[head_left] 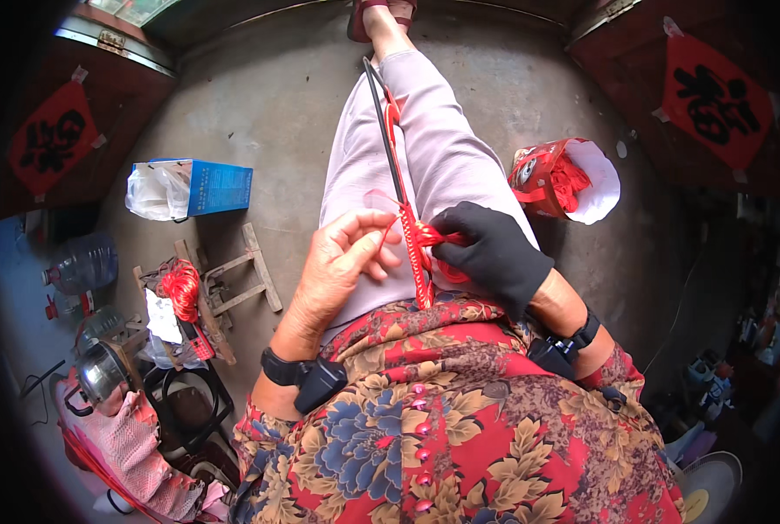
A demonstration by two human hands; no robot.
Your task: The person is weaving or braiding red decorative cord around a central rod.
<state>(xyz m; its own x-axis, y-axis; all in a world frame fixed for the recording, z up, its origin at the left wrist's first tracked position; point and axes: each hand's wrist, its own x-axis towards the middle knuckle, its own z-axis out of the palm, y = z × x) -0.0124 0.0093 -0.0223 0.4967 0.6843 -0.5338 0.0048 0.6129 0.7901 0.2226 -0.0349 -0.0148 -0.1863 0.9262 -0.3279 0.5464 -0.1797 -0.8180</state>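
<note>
Far left: red square paper (51, 140) with a black character on a dark door. Below it a clear water jug (86, 262) on the floor, a metal kettle (100, 371), and pink fabric (137, 450) lying at the lower left edge. Blue box (218, 187) with a white plastic bag (152, 192) just beside it on the concrete floor (276, 113). Small wooden stool (233, 284) tipped on the floor, with a bundle of red cord (180, 288) on it.

Centre: left hand (342, 266) bare, black wrist strap; fingers (381, 234) curled, pinching a red cord strand right at the rod. Long thin black rod (388, 140) runs from the lap out along the leg toward the foot, lying over the pale trousers (442, 148). Red woven cord (420, 262) is wrapped on the rod's near end, between the 2 hands, over the lap.

Right hand (492, 253) in a black glove, fingers closed on a red cord loop just right of the rod, touching the weave.

Right: red bag (549, 179) with white lining, open on the floor, red cord inside, near the knee. Far right: a 2nd red paper (717, 100) with a black character on the other door.
</note>
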